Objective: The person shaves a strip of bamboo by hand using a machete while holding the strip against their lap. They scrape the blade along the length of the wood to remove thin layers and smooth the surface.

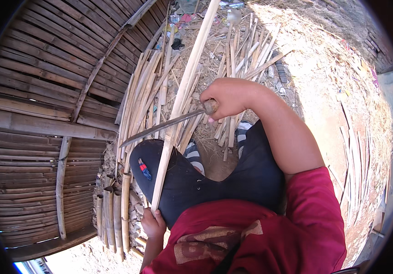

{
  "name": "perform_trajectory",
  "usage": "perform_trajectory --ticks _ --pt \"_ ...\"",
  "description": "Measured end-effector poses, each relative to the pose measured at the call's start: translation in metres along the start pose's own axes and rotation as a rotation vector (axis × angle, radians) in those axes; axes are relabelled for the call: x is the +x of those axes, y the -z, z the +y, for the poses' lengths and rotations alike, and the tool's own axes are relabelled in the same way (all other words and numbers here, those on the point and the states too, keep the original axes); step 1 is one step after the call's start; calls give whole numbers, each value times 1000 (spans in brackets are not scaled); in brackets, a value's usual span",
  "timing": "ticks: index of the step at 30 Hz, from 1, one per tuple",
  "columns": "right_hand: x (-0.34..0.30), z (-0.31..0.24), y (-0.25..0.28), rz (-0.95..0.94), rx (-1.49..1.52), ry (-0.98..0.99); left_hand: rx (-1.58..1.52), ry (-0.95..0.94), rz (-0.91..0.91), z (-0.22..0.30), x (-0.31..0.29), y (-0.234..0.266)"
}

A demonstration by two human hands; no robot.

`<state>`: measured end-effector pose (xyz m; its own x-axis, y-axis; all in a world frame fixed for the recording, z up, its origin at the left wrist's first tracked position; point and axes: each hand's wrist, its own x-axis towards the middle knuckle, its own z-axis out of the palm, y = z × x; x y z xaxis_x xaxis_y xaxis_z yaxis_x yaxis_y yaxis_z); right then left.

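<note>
A long, pale bamboo strip slants from beside my left thigh up past the top of the view. Its lower end is in my left hand, fingers closed around it. My right hand grips the wooden handle of a long-bladed knife, arm stretched forward. The dark blade points left and crosses the strip above my left knee; I cannot tell whether it cuts into it. Dark trousers cover my legs, with the strip lying across the left thigh.
Split bamboo strips lie piled ahead-left, more ahead, and thin ones at the right. A bamboo-slat wall rises on the left. Upright bamboo lengths stand beside it. Straw, shavings and litter cover the ground ahead.
</note>
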<state>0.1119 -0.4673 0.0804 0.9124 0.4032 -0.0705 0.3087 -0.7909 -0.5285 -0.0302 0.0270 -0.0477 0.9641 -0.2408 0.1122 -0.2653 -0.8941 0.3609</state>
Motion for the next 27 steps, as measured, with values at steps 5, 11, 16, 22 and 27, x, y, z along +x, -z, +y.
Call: perform_trajectory --ticks 5,11,16,22,27 --pt "-4 13 0 -29 12 -85 -29 17 34 7 1 -4" --pt "-4 -28 -2 47 -82 -59 -20 17 32 4 0 -5" --pt "10 -27 -13 2 -103 -8 42 14 29 0 2 -3" --pt "1 13 -5 25 23 -96 15 25 33 1 1 -7" --pt "-5 -29 0 43 -168 -92 18 28 32 2 -2 -5"
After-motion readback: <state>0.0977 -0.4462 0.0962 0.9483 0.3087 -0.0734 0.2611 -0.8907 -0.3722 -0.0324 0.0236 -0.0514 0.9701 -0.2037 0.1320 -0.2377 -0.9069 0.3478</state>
